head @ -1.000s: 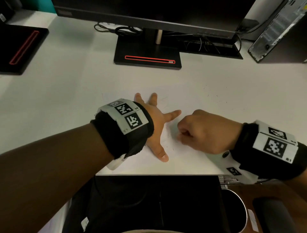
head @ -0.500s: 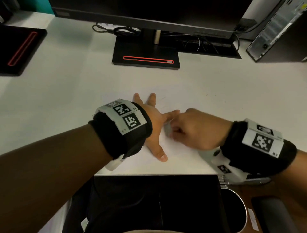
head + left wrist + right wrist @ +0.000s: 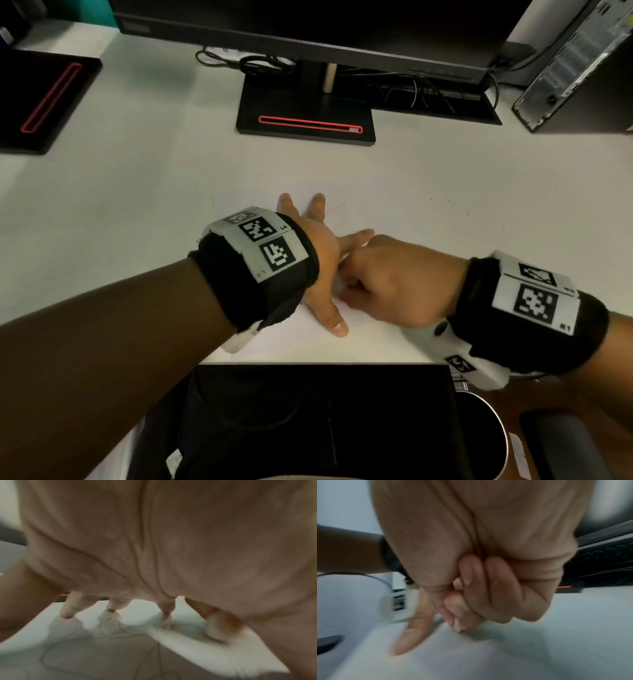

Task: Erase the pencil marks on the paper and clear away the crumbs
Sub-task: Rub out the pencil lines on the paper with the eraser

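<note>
The paper (image 3: pixel 370 342) lies on the white worktop (image 3: pixel 137 205) at 6 o'clock of the monitor stand (image 3: pixel 305 120). It is pinned flat by the left hand (image 3: pixel 322 253), fingers (image 3: pixel 68 609) spread apart. A small white eraser (image 3: pixel 456 626) is pinched in the curled fingers of the right hand (image 3: pixel 397 281), tip on the paper. Faint pencil marks (image 3: pixel 106 631) are seen under the left hand.

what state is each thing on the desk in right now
paper: flat on the desk, pinned by the left hand, faint pencil lines left on it
left hand: fingers spread, pressing the paper
right hand: curled, pinching an eraser
eraser: small pale tip showing, touching the paper
monitor: screen dark
bin: open top, beside the desk
</note>
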Action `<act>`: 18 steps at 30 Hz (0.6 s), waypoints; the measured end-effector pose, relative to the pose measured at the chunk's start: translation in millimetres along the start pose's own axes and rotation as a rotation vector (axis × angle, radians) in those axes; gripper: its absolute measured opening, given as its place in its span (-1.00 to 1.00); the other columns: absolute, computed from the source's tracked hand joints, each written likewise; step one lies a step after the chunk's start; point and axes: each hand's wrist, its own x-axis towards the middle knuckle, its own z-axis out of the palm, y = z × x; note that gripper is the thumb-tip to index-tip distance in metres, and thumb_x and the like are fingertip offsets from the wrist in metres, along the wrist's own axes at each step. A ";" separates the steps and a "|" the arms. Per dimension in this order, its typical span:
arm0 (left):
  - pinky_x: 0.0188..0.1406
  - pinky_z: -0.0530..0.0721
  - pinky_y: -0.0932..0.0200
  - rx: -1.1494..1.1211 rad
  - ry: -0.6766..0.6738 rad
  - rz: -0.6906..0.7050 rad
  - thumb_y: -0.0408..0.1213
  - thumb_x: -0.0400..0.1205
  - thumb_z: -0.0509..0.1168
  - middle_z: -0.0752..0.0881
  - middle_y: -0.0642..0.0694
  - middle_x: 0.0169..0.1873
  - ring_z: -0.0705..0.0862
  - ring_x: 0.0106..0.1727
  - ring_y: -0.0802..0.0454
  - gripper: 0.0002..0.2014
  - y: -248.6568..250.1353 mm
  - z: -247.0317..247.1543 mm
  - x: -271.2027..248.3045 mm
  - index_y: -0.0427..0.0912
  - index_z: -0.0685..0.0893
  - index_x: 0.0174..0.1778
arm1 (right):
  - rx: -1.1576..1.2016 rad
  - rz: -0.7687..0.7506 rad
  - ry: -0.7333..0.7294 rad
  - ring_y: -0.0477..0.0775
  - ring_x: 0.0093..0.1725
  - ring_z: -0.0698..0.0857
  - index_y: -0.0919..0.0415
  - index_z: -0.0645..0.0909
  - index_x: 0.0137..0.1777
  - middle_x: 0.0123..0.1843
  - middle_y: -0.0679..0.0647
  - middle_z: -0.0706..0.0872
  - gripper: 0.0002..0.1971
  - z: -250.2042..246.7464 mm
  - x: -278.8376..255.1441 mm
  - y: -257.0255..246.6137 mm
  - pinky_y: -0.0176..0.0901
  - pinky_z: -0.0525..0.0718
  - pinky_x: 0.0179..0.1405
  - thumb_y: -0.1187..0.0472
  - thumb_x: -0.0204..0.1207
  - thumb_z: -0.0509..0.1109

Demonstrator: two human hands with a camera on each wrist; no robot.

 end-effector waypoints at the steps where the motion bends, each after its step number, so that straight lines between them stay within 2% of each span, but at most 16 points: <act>1: 0.55 0.09 -0.64 -0.003 0.004 -0.004 0.58 0.14 0.46 -0.59 -0.23 0.62 -0.42 0.59 -0.68 0.36 -0.3 0.4 0.8 0.46 -0.36 0.65 | -0.009 0.025 0.012 -0.10 -0.41 0.52 0.05 0.53 -0.34 -0.39 -0.03 0.59 -0.69 -2.5 2.5 6.0 -0.31 0.49 -0.29 0.20 0.67 0.24; 3: 0.54 0.14 -0.64 -0.005 0.008 -0.016 0.58 0.16 0.45 -0.56 -0.21 0.65 -0.41 0.60 -0.66 0.34 0.0 0.6 0.9 0.34 -0.21 0.73 | -0.030 0.108 0.048 -0.05 -0.44 0.51 0.11 0.55 -0.29 -0.44 -0.01 0.58 -0.70 -11.5 6.1 20.0 -0.15 0.50 -0.27 0.15 0.71 0.22; 4: 0.54 0.14 -0.65 -0.006 0.007 -0.020 0.58 0.16 0.45 -0.55 -0.22 0.65 -0.41 0.60 -0.66 0.34 0.1 0.2 0.1 0.31 -0.19 0.74 | -0.039 0.128 0.069 -0.05 -0.46 0.50 0.16 0.56 -0.27 -0.47 -0.02 0.55 -0.70 -13.0 6.2 21.2 -0.19 0.46 -0.29 0.15 0.71 0.22; 6: 0.56 0.10 -0.62 -0.003 0.007 -0.016 0.59 0.16 0.44 -0.56 -0.24 0.65 -0.39 0.61 -0.67 0.34 0.4 -0.9 -1.4 0.39 -0.28 0.70 | -0.020 0.078 0.078 -0.12 -0.46 0.53 0.23 0.56 -0.29 -0.51 -0.06 0.49 -0.71 -8.3 3.0 10.8 -0.39 0.39 -0.35 0.21 0.68 0.25; 8: 0.59 0.06 -0.57 -0.005 0.022 -0.004 0.58 0.16 0.45 -0.57 -0.26 0.64 -0.37 0.61 -0.68 0.35 -0.2 -0.9 0.2 0.49 -0.44 0.60 | 0.022 0.034 0.025 -0.28 -0.40 0.56 0.25 0.56 -0.35 -0.52 -0.09 0.48 -0.68 -2.6 -2.1 0.7 -0.48 0.45 -0.32 0.24 0.68 0.27; 10: 0.56 0.13 -0.61 -0.016 0.037 -0.002 0.59 0.13 0.46 -0.55 -0.22 0.65 -0.38 0.61 -0.66 0.36 -1.7 0.9 0.6 0.50 -0.43 0.60 | 0.014 0.074 0.025 -0.22 -0.40 0.58 0.14 0.53 -0.35 -0.48 -0.12 0.59 -0.68 -6.7 0.0 8.1 -0.43 0.47 -0.32 0.21 0.67 0.26; 12: 0.52 0.21 -0.62 -0.013 0.055 0.000 0.61 0.12 0.45 -0.51 -0.19 0.67 -0.37 0.62 -0.65 0.39 -2.4 3.8 1.4 0.44 -0.41 0.63 | -0.022 0.146 0.082 -0.10 -0.42 0.56 0.05 0.50 -0.32 -0.41 -0.08 0.64 -0.72 -13.6 1.6 20.6 -0.21 0.49 -0.27 0.19 0.67 0.24; 13: 0.52 0.23 -0.62 -0.014 0.066 0.001 0.62 0.10 0.44 -0.50 -0.19 0.68 -0.37 0.63 -0.64 0.41 -3.6 5.4 2.1 0.44 -0.46 0.61 | -0.026 0.163 0.091 -0.08 -0.43 0.55 0.03 0.47 -0.34 -0.38 -0.05 0.64 -0.71 -13.9 1.0 22.3 -0.14 0.49 -0.28 0.19 0.66 0.24; 16: 0.47 0.27 -0.65 -0.051 0.092 0.017 0.64 0.01 0.46 -0.49 -0.15 0.68 -0.35 0.64 -0.62 0.47 -8.6 8.6 2.3 0.54 -0.62 0.45 | 0.003 0.128 0.055 -0.04 -0.49 0.48 0.10 0.42 -0.43 -0.50 -0.02 0.53 -0.62 -5.1 -2.6 9.0 -0.19 0.41 -0.39 0.19 0.67 0.26; 18: 0.48 0.29 -0.62 -0.077 0.108 0.028 0.63 0.00 0.47 -0.48 -0.13 0.69 -0.35 0.65 -0.59 0.48 -10.9 10.9 2.2 0.54 -0.64 0.44 | 0.044 0.153 0.142 -0.04 -0.50 0.46 0.14 0.44 -0.42 -0.52 -0.01 0.52 -0.61 -1.3 -7.0 8.5 -0.25 0.37 -0.44 0.15 0.70 0.27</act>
